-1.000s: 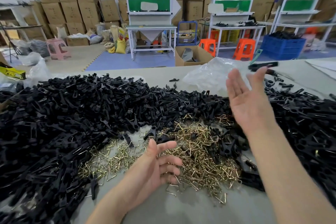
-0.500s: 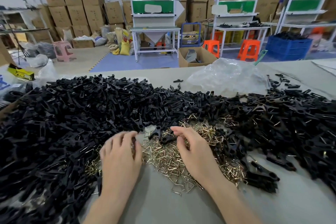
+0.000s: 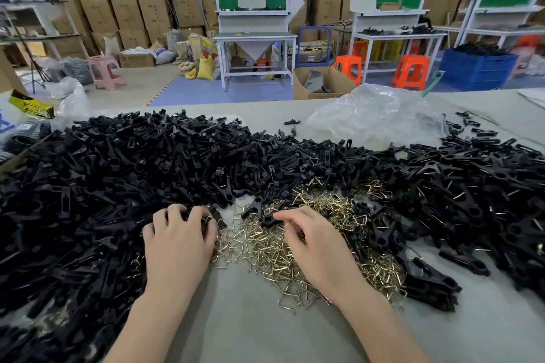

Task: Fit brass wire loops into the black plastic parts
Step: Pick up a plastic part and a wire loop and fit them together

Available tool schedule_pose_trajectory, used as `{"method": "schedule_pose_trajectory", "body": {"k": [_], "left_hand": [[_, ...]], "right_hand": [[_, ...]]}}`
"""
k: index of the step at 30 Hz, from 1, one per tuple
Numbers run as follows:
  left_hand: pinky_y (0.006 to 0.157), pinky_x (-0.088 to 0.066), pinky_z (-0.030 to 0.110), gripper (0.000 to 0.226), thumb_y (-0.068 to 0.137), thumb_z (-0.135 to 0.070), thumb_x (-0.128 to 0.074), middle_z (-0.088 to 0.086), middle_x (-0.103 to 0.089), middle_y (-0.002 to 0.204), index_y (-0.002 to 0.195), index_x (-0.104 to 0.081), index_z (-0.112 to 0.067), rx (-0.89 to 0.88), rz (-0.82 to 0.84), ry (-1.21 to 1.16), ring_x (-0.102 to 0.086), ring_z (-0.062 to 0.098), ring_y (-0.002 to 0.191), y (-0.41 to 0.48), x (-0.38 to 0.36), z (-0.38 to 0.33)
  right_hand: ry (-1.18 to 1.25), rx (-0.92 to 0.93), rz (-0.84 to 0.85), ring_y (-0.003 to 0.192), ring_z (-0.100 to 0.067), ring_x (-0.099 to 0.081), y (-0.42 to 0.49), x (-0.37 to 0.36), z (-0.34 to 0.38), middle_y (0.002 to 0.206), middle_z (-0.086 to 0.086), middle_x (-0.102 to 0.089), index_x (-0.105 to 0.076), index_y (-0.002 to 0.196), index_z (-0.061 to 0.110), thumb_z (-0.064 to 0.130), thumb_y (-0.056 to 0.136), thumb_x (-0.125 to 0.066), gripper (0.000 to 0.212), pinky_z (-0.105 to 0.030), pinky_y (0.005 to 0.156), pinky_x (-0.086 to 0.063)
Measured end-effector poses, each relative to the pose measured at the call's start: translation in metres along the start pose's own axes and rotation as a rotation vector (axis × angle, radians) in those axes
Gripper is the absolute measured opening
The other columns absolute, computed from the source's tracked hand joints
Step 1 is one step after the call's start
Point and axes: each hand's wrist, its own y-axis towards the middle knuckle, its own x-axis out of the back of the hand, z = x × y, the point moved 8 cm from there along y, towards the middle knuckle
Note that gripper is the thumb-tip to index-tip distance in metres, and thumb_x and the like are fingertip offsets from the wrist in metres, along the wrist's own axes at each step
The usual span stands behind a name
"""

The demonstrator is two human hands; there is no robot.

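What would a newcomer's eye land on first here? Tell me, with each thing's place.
The heap of black plastic parts sprawling across nearly the whole table strikes first. At its near middle glints a tangle of brass wire loops, with the left hand at its left edge and the right hand on it. Behind, a crumpled clear plastic bag sits at the table's far right.
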Motion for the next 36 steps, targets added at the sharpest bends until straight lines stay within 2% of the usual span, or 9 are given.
{"method": "schedule_pose_trajectory", "body": {"k": [2, 5, 8, 11, 17, 22, 29, 34, 36], "left_hand": [[0.075, -0.045, 0.05, 0.021, 0.086, -0.035, -0.075, 0.015, -0.058, 0.096, 0.096, -0.073, -0.016, -0.007, 0.008, -0.044, -0.053, 0.038, 0.09, 0.0, 0.0, -0.002], [0.071, -0.049, 0.05, 0.03, 0.082, -0.031, -0.08, 0.017, -0.056, 0.095, 0.103, -0.074, -0.011, -0.012, 0.031, -0.093, -0.052, 0.037, 0.085, 0.0, -0.001, -0.003], [0.072, -0.053, 0.044, 0.027, 0.087, -0.029, -0.075, 0.015, -0.055, 0.105, 0.106, -0.073, -0.01, -0.022, 0.063, -0.194, -0.05, 0.034, 0.097, -0.001, -0.004, -0.003], [0.078, -0.049, 0.034, 0.023, 0.093, -0.029, -0.068, 0.001, -0.054, 0.116, 0.11, -0.067, -0.013, -0.011, 0.095, -0.373, -0.045, 0.02, 0.11, -0.003, -0.008, -0.004], [0.087, -0.037, 0.024, 0.017, 0.099, -0.018, -0.059, -0.006, -0.06, 0.109, 0.113, -0.067, -0.015, 0.017, 0.004, -0.547, -0.044, 0.011, 0.103, -0.002, 0.002, -0.002], [0.088, -0.046, 0.042, 0.021, 0.094, -0.011, -0.061, -0.001, -0.068, 0.103, 0.112, -0.071, -0.015, -0.014, -0.007, -0.365, -0.053, 0.027, 0.1, -0.004, 0.006, -0.005], [0.098, -0.042, 0.045, 0.03, 0.095, -0.016, -0.058, -0.001, -0.067, 0.122, 0.124, -0.065, -0.018, -0.001, 0.091, -0.308, -0.051, 0.028, 0.122, -0.004, -0.001, -0.005], [0.083, -0.048, 0.05, 0.029, 0.095, -0.02, -0.064, 0.009, -0.07, 0.103, 0.122, -0.069, -0.008, -0.035, 0.085, -0.169, -0.058, 0.036, 0.102, -0.004, 0.0, -0.005], [0.083, -0.047, 0.049, 0.027, 0.095, -0.02, -0.064, 0.009, -0.066, 0.102, 0.12, -0.069, -0.011, -0.03, 0.087, -0.195, -0.057, 0.035, 0.102, -0.004, 0.0, -0.004]], "right_hand": [[0.001, -0.006, 0.009, 0.077, 0.009, -0.054, -0.001, -0.001, -0.001, 0.114, 0.022, -0.06, -0.064, 0.128, 0.034, 0.025, 0.105, -0.047, 0.029, -0.01, 0.072, -0.04], [0.016, -0.01, 0.016, 0.072, 0.011, -0.052, -0.001, -0.002, -0.002, 0.114, 0.021, -0.06, -0.064, 0.128, 0.033, 0.025, 0.105, -0.047, 0.029, -0.008, 0.068, -0.036], [0.019, -0.014, 0.016, 0.071, 0.01, -0.051, -0.001, -0.002, -0.003, 0.114, 0.021, -0.059, -0.065, 0.128, 0.032, 0.025, 0.105, -0.047, 0.029, -0.01, 0.069, -0.036], [0.013, -0.016, 0.016, 0.072, 0.007, -0.052, -0.001, -0.002, -0.004, 0.113, 0.021, -0.059, -0.065, 0.127, 0.032, 0.025, 0.105, -0.047, 0.029, -0.011, 0.07, -0.037], [0.013, -0.017, 0.016, 0.071, 0.009, -0.049, -0.002, -0.003, -0.004, 0.113, 0.022, -0.059, -0.066, 0.126, 0.032, 0.024, 0.105, -0.048, 0.028, -0.012, 0.073, -0.038], [0.012, -0.022, 0.015, 0.072, 0.005, -0.051, -0.001, -0.002, -0.004, 0.113, 0.023, -0.058, -0.066, 0.125, 0.032, 0.024, 0.105, -0.048, 0.028, -0.013, 0.072, -0.038], [0.008, -0.016, 0.012, 0.071, 0.001, -0.053, -0.001, -0.001, -0.002, 0.113, 0.022, -0.059, -0.068, 0.123, 0.03, 0.023, 0.105, -0.049, 0.027, -0.012, 0.07, -0.037], [0.016, -0.018, 0.019, 0.07, 0.003, -0.052, -0.001, -0.001, -0.003, 0.112, 0.021, -0.059, -0.068, 0.123, 0.03, 0.024, 0.105, -0.048, 0.027, -0.012, 0.068, -0.036], [0.023, -0.022, 0.021, 0.071, 0.004, -0.052, -0.001, -0.001, -0.003, 0.111, 0.021, -0.058, -0.068, 0.122, 0.03, 0.023, 0.105, -0.049, 0.027, -0.011, 0.068, -0.035]]}}
